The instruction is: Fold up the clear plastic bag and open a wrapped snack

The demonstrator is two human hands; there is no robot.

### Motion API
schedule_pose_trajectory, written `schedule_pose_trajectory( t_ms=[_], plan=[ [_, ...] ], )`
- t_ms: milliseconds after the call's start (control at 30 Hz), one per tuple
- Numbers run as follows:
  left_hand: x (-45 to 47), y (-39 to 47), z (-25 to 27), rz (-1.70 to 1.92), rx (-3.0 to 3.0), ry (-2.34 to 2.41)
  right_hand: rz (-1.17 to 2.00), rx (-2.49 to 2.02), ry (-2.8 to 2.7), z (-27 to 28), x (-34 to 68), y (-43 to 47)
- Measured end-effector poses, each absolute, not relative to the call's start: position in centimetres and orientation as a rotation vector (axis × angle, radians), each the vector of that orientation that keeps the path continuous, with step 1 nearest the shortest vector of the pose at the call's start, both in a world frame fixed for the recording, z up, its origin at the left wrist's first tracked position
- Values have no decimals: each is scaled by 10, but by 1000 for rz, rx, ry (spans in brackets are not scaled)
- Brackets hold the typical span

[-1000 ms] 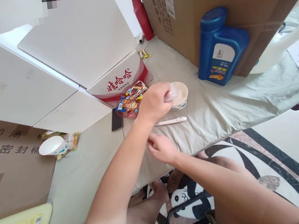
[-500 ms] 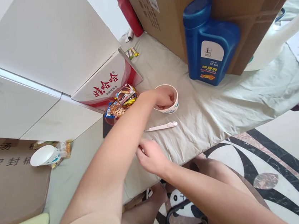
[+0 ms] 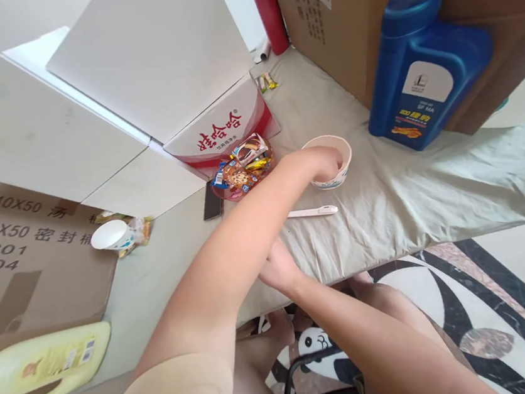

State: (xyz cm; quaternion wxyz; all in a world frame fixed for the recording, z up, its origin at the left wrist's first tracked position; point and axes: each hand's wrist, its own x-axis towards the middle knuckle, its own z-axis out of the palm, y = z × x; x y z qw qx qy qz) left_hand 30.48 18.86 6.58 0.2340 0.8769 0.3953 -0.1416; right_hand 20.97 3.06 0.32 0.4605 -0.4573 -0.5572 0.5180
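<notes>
My left hand (image 3: 321, 164) reaches across the table and dips into a small white paper bowl (image 3: 341, 149) standing on a grey cloth (image 3: 409, 199). The fingers are down inside the bowl, so I cannot tell what they hold. My right hand (image 3: 278, 272) rests at the near table edge, mostly hidden behind my left forearm. A white pen (image 3: 314, 212) lies on the cloth just in front of the bowl, between the two hands.
A red dish of wrapped snacks (image 3: 243, 167) and a dark phone (image 3: 212, 201) lie left of the bowl. A blue jug (image 3: 423, 71) leans on a cardboard box (image 3: 364, 8). Left are a white carton (image 3: 221, 129), a paper cup (image 3: 110, 235) and a yellow bottle (image 3: 40, 368).
A second ago my left hand held something clear above the bowl; it has since gone down into the bowl and stays there. My right hand has slipped behind my left forearm.
</notes>
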Motion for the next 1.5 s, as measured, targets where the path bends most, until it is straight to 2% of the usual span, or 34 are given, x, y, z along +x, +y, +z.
schedule_pose_trajectory(
  t_ms=[133,200,433,600,700,800,900,1067,1300,1400,1500],
  plan=[
    [234,134,96,443,2435,1002,1281,-1180,-1405,8,204,25],
    [171,109,94,589,2395,1196,1254,-1211,-1445,6,200,20],
    [-91,38,20,379,1814,2117,1126,-1141,-1686,-18,163,4],
    [-178,56,-1,187,1761,2305,876,-1057,-2081,-33,113,-10],
    [-202,101,-5,159,1706,2413,659,-1060,-2283,-39,89,-18],
    [-228,148,-9,294,1465,2584,493,-1105,-2367,-43,79,-22],
    [-255,181,-16,412,1303,2680,452,-1140,-2403,-45,76,-23],
    [-275,196,-26,419,1365,2705,459,-1153,-2446,-42,74,-19],
    [-245,124,-7,409,1659,2485,479,-1104,-2417,-39,74,-19],
    [-203,68,-4,610,1815,2120,556,-1087,-2301,-40,86,-12],
    [-135,23,-10,895,1632,1825,604,-1200,-2117,-43,110,-1]
  ],
)
